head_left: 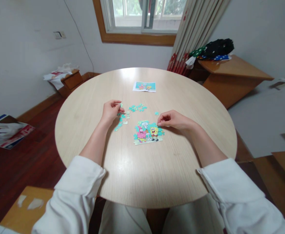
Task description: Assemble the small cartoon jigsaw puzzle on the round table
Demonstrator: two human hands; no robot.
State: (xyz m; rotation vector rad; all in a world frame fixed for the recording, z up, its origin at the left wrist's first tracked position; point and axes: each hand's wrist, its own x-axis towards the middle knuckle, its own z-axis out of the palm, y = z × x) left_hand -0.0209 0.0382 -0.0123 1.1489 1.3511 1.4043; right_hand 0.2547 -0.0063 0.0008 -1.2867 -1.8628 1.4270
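A partly joined jigsaw puzzle [146, 133] lies flat on the round table, showing a pink starfish, a yellow sponge figure and a pale figure on turquoise. My right hand [173, 119] is closed at its upper right edge, fingertips touching it; whatever is between them is hidden. To the left, my left hand [111, 111] pinches a small light-green puzzle piece [121, 105] above a scatter of loose pieces [120, 124]. More loose turquoise pieces [137, 108] lie beyond the puzzle, and a single piece [156, 113] rests beside my right fingers.
A printed reference picture [144, 86] lies toward the far side of the pale wooden table [142, 175]. Behind it are a window and a curtain [193, 29]. A wooden cabinet [235, 70] with cloths stands at right; a cardboard box [25, 208] is at lower left.
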